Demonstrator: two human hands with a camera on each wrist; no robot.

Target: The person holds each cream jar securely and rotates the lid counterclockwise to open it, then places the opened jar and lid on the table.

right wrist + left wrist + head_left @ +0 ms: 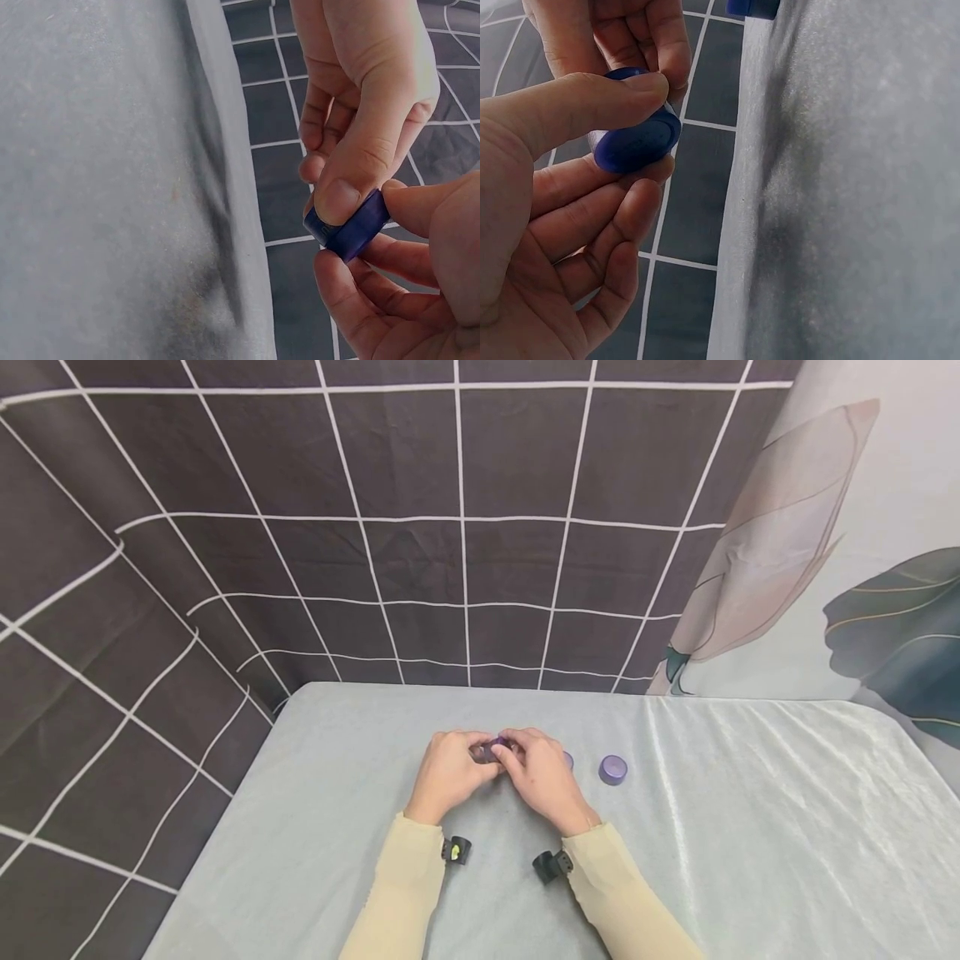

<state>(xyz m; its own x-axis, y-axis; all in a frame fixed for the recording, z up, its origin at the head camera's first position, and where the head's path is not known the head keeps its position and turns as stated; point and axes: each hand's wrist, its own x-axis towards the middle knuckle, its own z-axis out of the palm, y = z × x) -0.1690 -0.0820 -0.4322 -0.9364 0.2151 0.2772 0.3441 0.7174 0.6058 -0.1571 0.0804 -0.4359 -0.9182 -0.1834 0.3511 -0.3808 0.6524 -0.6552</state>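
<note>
I see both bare hands meeting over the table, and between them is one small round piece [639, 142], short like a disc and hard in look. In my head view it appears purple, but in the wrist views it is a deep blue. Its face is flat, with a smooth raised rim, and the side wall is smooth too. The left hand [447, 768] pinches it: the thumb lies across the piece, and fingertips support it from the other side. The right hand [546, 777] pinches it also, with thumb and fingertips on its edge.

To the right of the hands, a loose purple disc [613, 770] rests on the cloth, with a round, paler top. Just beside the right hand I find another purple disc [569, 761], mostly hidden, so I cannot tell its full shape.

The pale grey tablecloth [315, 860] has a soft, velvet-like shine, with fine creases at the right. Behind hangs a dark fabric [405, 560] with white grid lines, slightly wavy, and next to it a white fabric [900, 460] printed with large leaves.
</note>
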